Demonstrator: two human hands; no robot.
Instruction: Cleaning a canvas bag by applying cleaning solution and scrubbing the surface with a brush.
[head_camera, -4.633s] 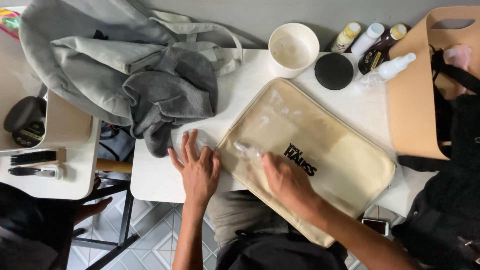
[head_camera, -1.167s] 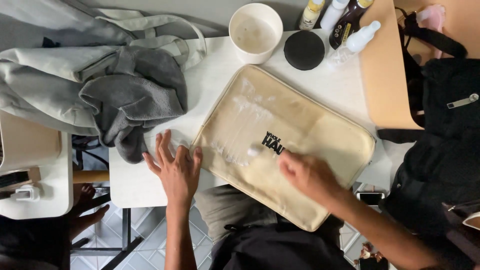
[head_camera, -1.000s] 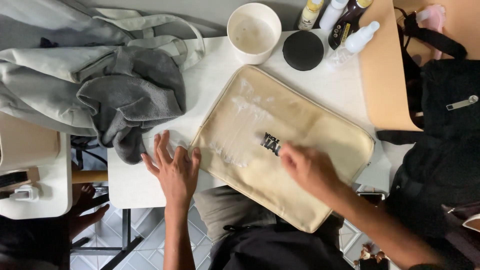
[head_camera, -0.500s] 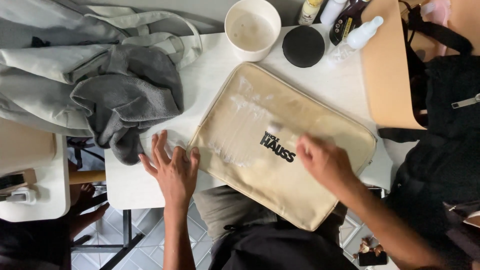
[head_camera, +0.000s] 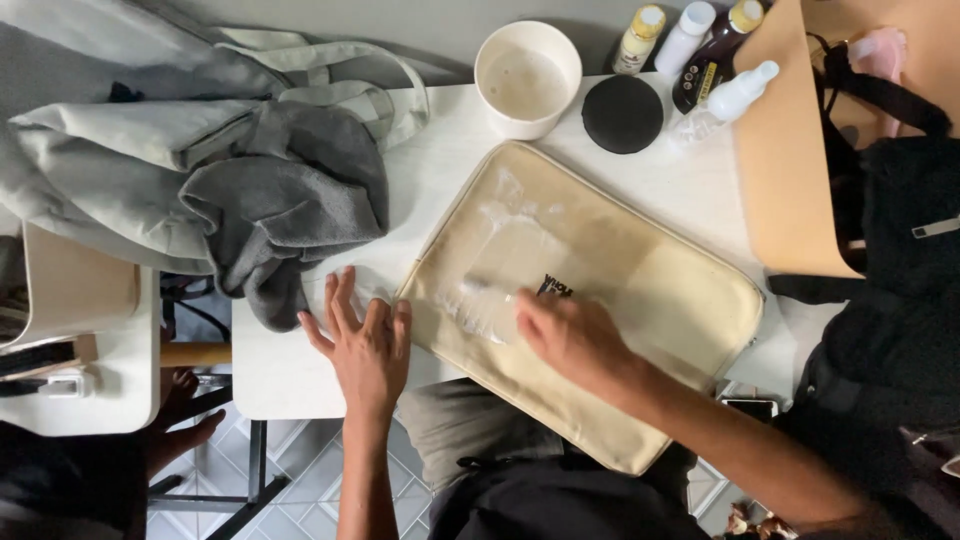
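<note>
Two hands | right hand (head_camera: 570, 335) on cream pouch (head_camera: 640, 290), perhaps scrubbing | left hand (head_camera: 365, 345) flat

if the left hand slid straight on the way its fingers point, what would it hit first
Probably the grey cloth. The left hand lies flat on the table, fingers pointing up and slightly left, the cloth's lower edge just beyond them.

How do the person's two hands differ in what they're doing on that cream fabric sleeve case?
The left hand lies flat with fingers spread on the white table, at the edge of the cream rectangular fabric sleeve case; the right hand rests on top of the case, fingers curled.
The left hand looks empty; the right hand seems to press something small into the whitish smear on the case, though I cannot tell what it is.
Both are bare.
</note>
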